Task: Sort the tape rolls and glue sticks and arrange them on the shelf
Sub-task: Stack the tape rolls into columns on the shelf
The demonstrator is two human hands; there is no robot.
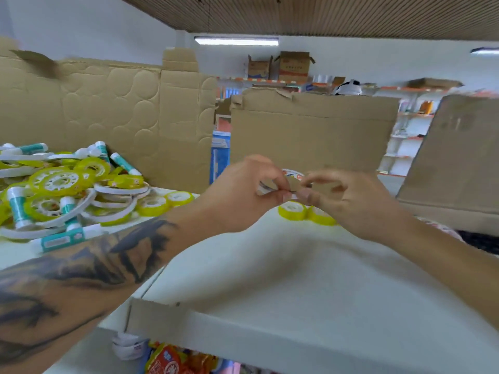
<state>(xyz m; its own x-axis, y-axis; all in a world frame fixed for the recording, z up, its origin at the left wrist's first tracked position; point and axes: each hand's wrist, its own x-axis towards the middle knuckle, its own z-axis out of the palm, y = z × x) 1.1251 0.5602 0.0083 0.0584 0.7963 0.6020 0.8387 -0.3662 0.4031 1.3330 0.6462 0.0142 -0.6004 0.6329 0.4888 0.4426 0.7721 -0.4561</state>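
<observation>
A heap of yellow tape rolls [58, 182] and teal-and-white glue sticks [19, 209] lies on the white shelf [283, 279] at the left. Two small yellow tape rolls [293, 209] stand on the shelf just below my hands, and two more small rolls [179, 198] lie beside the heap. My left hand [240, 190] and my right hand [348, 201] meet above the shelf's middle and together pinch a thin white tape roll [291, 175] between their fingertips. Most of that roll is hidden by my fingers.
Tall cardboard walls stand behind the shelf at the left [108, 109], middle [310, 130] and right [459, 157]. A cardboard strip [151, 317] lines the shelf's front edge. Packaged goods [167, 360] show on the level below. Store shelves [405, 141] run in the background.
</observation>
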